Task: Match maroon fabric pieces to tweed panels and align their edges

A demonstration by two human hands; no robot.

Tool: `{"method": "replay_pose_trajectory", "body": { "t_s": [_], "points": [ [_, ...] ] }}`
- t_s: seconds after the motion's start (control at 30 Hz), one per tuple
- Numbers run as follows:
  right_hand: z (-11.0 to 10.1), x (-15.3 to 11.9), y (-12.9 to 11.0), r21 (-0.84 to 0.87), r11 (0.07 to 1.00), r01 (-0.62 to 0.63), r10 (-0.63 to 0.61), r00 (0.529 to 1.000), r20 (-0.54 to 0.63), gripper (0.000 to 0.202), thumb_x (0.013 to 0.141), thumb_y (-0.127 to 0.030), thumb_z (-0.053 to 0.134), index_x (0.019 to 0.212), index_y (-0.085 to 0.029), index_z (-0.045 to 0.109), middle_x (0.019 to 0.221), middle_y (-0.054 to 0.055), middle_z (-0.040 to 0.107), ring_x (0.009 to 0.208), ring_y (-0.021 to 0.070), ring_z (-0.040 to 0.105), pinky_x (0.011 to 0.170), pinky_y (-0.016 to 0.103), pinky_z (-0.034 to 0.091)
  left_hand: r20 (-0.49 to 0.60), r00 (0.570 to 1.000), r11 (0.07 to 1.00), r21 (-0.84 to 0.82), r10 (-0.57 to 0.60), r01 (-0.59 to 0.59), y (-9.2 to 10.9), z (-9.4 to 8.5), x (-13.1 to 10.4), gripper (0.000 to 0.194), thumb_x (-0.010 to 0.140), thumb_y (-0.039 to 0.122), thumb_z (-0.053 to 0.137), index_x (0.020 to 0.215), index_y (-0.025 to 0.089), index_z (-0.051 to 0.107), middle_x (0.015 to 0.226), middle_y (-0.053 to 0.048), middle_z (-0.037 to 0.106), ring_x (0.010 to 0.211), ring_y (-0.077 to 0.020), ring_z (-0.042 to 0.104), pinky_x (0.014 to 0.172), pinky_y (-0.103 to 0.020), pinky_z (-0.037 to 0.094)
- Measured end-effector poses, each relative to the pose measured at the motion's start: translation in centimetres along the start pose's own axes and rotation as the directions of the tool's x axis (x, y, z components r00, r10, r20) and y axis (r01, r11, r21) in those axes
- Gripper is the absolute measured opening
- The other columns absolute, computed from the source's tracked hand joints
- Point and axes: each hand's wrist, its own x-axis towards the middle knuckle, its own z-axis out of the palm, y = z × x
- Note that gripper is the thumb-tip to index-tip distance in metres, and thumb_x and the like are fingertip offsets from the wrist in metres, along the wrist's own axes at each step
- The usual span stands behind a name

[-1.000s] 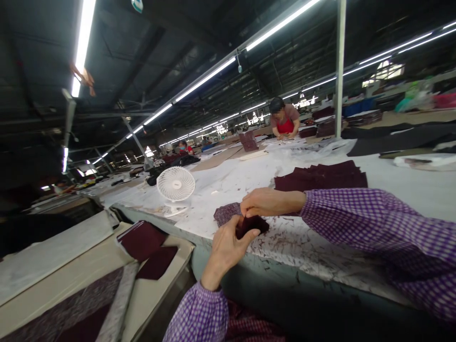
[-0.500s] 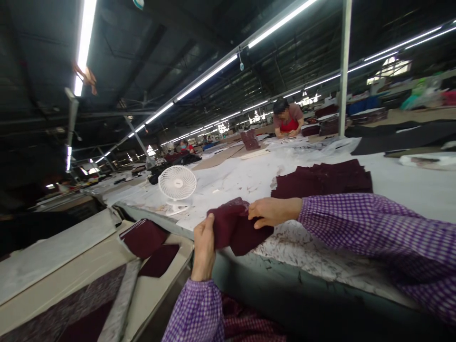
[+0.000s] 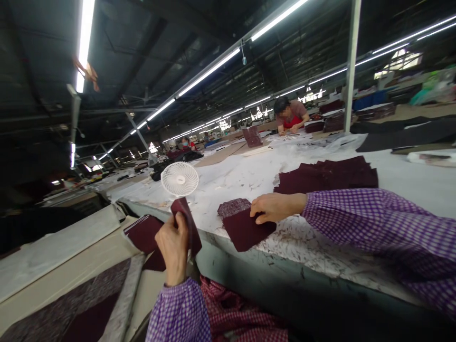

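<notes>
A maroon fabric piece [image 3: 192,228] hangs from my left hand [image 3: 174,242], whose thumb and fingers are closed on it, in front of the table's edge. My right hand [image 3: 276,208] rests with bent, slightly spread fingers on another maroon piece [image 3: 245,230] near the front edge of the white table [image 3: 228,173]. Under that piece, a speckled fabric piece [image 3: 233,207] shows at the upper left. To the left, more maroon pieces [image 3: 142,235] lie on a lower beige surface.
A white fan [image 3: 180,179] stands behind my left hand. A maroon fabric stack [image 3: 327,175] lies beyond my right forearm. Across the table a person [image 3: 292,116] leans over it. A metal post [image 3: 352,66] rises at the right.
My left hand has moved left and toward me with a maroon piece, away from the pile. My right hand has stayed almost in place on the piece below, and more speckled fabric shows.
</notes>
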Motion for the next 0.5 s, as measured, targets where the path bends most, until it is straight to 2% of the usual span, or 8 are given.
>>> {"method": "replay_pose_trajectory", "body": {
  "t_s": [0.1, 0.13, 0.2, 0.3, 0.4, 0.47, 0.5],
  "points": [
    [-1.0, -0.1, -1.1, 0.191, 0.982, 0.011, 0.012, 0.993, -0.115, 0.021, 0.085, -0.025, 0.053, 0.090, -0.012, 0.070, 0.090, 0.009, 0.068, 0.080, 0.0168, 0.061, 0.074, 0.027, 0.044, -0.029, 0.996, 0.920, 0.386, 0.089, -0.071, 1.3, 0.5, -0.4, 0.032, 0.080, 0.030, 0.046, 0.050, 0.019, 0.044, 0.047, -0.003, 0.047, 0.052, -0.0170, 0.046, 0.055, -0.028, 0.028],
    [-1.4, -0.1, -1.7, 0.313, 0.949, 0.032, 0.014, 0.989, -0.144, 0.024, 0.086, -0.026, 0.051, 0.089, -0.011, 0.069, 0.086, 0.008, 0.069, 0.076, 0.0152, 0.062, 0.071, 0.026, 0.045, -0.028, 0.993, 0.879, 0.468, 0.115, -0.089, 1.6, 0.5, -0.4, 0.032, 0.081, 0.030, 0.044, 0.051, 0.019, 0.045, 0.047, -0.003, 0.049, 0.052, -0.0172, 0.047, 0.056, -0.028, 0.028],
    [-2.1, -0.4, -3.1, 0.571, 0.815, 0.093, -0.002, 0.987, -0.159, 0.030, 0.089, -0.033, 0.047, 0.090, -0.010, 0.066, 0.083, 0.009, 0.068, 0.070, 0.0130, 0.062, 0.065, 0.024, 0.047, -0.048, 0.984, 0.833, 0.540, 0.173, -0.121, 1.9, 0.4, -0.6, 0.032, 0.082, 0.029, 0.044, 0.052, 0.019, 0.046, 0.049, -0.004, 0.052, 0.052, -0.0167, 0.049, 0.056, -0.028, 0.027],
    [-2.7, -0.7, -5.4, 0.810, 0.580, 0.085, -0.089, 0.995, -0.041, 0.046, 0.088, -0.049, 0.046, 0.089, -0.007, 0.065, 0.082, 0.012, 0.068, 0.067, 0.0127, 0.062, 0.062, 0.025, 0.048, -0.098, 0.946, 0.791, 0.578, 0.310, -0.200, 2.5, 0.1, -1.1, 0.032, 0.082, 0.028, 0.047, 0.051, 0.018, 0.046, 0.049, -0.002, 0.052, 0.050, -0.0144, 0.046, 0.055, -0.027, 0.027],
    [-2.6, -0.8, -6.5, 0.904, 0.416, -0.093, -0.063, 0.989, 0.131, 0.069, 0.086, -0.066, 0.035, 0.096, -0.004, 0.063, 0.087, 0.017, 0.068, 0.068, 0.0143, 0.064, 0.065, 0.028, 0.050, -0.096, 0.873, 0.766, 0.532, 0.478, -0.361, 3.4, 0.5, -2.5, 0.033, 0.085, 0.027, 0.046, 0.053, 0.017, 0.048, 0.050, -0.001, 0.050, 0.047, -0.0120, 0.043, 0.053, -0.026, 0.029],
    [-2.2, -0.6, -6.4, 0.920, 0.325, -0.218, 0.006, 0.974, 0.229, 0.082, 0.083, -0.074, 0.023, 0.104, -0.004, 0.060, 0.094, 0.019, 0.067, 0.070, 0.0157, 0.064, 0.065, 0.030, 0.051, 0.013, 0.800, 0.721, 0.426, 0.600, -0.547, 4.1, 1.2, -4.1, 0.031, 0.088, 0.026, 0.044, 0.060, 0.016, 0.052, 0.056, -0.001, 0.053, 0.048, -0.0107, 0.045, 0.051, -0.024, 0.030],
    [-2.0, -0.5, -6.1, 0.917, 0.303, -0.260, 0.023, 0.964, 0.266, 0.084, 0.082, -0.076, 0.021, 0.106, -0.005, 0.059, 0.095, 0.019, 0.066, 0.071, 0.0162, 0.064, 0.065, 0.031, 0.052, 0.105, 0.744, 0.677, 0.347, 0.659, -0.649, 4.4, 1.6, -5.1, 0.030, 0.090, 0.024, 0.043, 0.064, 0.016, 0.054, 0.061, -0.001, 0.056, 0.049, -0.0101, 0.046, 0.050, -0.024, 0.030]
  ]
}}
